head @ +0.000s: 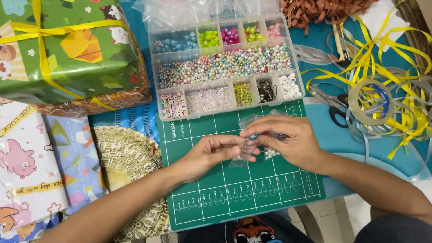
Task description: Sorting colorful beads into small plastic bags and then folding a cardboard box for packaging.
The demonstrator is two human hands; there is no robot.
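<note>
Beads could spill from the small clear plastic bag [245,150] pinched between my left hand [211,153] and right hand [288,139] fingers onto the green cutting mat [243,198], if tilted.

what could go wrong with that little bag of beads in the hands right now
1. The small clear plastic bag is pinched between the left hand and right hand; if it slips or tears, beads could scatter over the green cutting mat.
2. The open clear plastic bead organiser lies just beyond the hands; a bump might mix its compartments.
</note>
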